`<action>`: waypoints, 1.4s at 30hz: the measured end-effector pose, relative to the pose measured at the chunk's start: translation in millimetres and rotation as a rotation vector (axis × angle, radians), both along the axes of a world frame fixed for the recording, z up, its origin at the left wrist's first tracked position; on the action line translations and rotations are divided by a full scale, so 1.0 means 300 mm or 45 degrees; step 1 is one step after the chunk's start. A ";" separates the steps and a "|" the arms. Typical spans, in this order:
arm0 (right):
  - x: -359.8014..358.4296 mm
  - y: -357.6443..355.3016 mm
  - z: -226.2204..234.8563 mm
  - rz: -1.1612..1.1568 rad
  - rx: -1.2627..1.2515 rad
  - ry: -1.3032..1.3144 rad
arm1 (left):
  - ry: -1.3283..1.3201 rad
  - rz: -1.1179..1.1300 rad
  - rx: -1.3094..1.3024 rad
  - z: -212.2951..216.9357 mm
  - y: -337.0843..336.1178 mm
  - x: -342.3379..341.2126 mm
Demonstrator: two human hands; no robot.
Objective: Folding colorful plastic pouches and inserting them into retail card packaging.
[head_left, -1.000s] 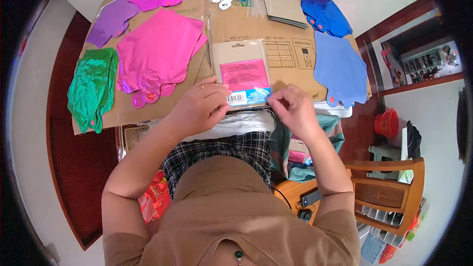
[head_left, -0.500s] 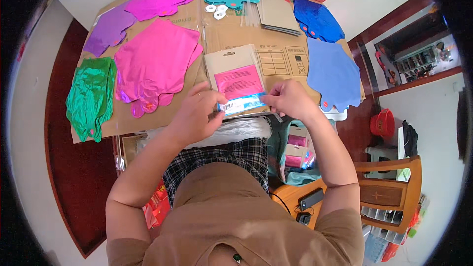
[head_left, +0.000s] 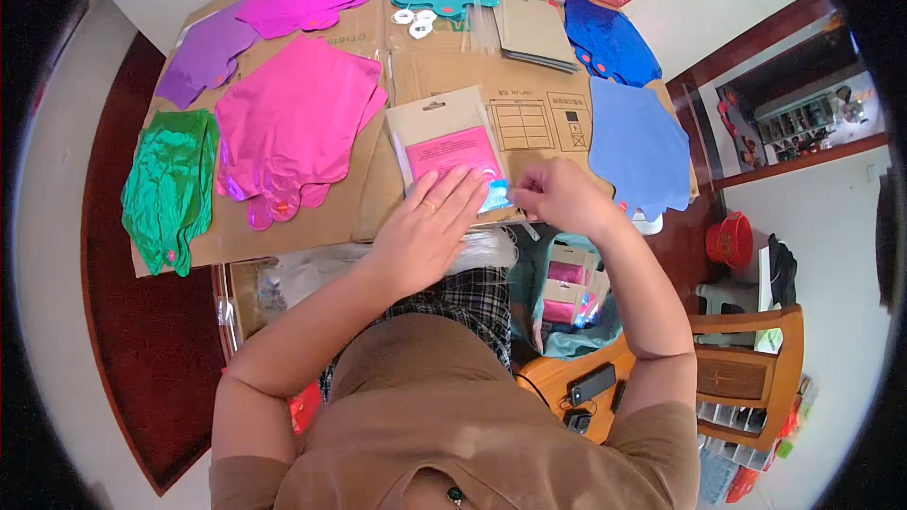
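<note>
A clear flat packet (head_left: 435,121) with a beige backing card and a folded pink foil sheet (head_left: 458,145) lies near the table's front edge. Across its lower part my left hand (head_left: 427,231) rests flat, fingers stretched, covering most of a blue-and-white label (head_left: 497,195). My right hand (head_left: 567,196) is curled at the packet's lower right corner, thumb and forefinger pinched together. Whatever sits between them is hidden. Just below that hand a thin pale strip (head_left: 529,230) shows at the table edge.
Cardboard (head_left: 444,71) covers the table. Around the packet lie pink (head_left: 293,123), green (head_left: 168,184) and light blue (head_left: 641,146) foil stacks, with more behind. Backing cards (head_left: 534,26) and white ribbon rolls (head_left: 420,28) lie farther back. An open bag (head_left: 567,340) of similar packets stands below right.
My left hand has moved from the packet's lower left corner onto its front and flattened over the label. My right hand stays by the lower right corner, its fingers more curled.
</note>
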State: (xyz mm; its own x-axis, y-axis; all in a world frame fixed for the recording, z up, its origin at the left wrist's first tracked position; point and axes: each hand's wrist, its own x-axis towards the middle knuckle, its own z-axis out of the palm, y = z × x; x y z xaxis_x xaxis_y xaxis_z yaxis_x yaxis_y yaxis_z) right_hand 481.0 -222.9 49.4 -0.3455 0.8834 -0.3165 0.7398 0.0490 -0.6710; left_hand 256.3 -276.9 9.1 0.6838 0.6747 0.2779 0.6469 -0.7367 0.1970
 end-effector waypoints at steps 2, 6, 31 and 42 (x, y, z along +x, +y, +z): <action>0.015 -0.034 -0.018 -0.003 0.150 0.024 | -0.009 0.004 -0.048 -0.010 -0.001 -0.002; -0.021 -0.129 -0.025 -0.133 0.423 0.045 | -0.009 -0.004 -0.074 -0.012 -0.013 -0.008; -0.045 -0.277 -0.285 -0.672 -0.633 1.289 | -0.102 -0.124 0.161 -0.065 -0.057 -0.064; -0.092 -0.301 -0.234 -0.505 -0.512 1.281 | -0.182 -0.187 0.221 -0.060 -0.084 -0.052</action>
State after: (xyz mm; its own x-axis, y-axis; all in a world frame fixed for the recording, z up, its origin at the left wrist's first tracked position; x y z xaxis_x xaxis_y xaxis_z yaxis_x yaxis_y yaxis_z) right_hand 453.5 -313.3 -20.8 -0.3218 0.8840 -0.3391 -0.2229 -0.4188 -0.8803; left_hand 240.8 -302.3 -8.9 0.7163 0.5048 0.4818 0.5051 -0.8514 0.1412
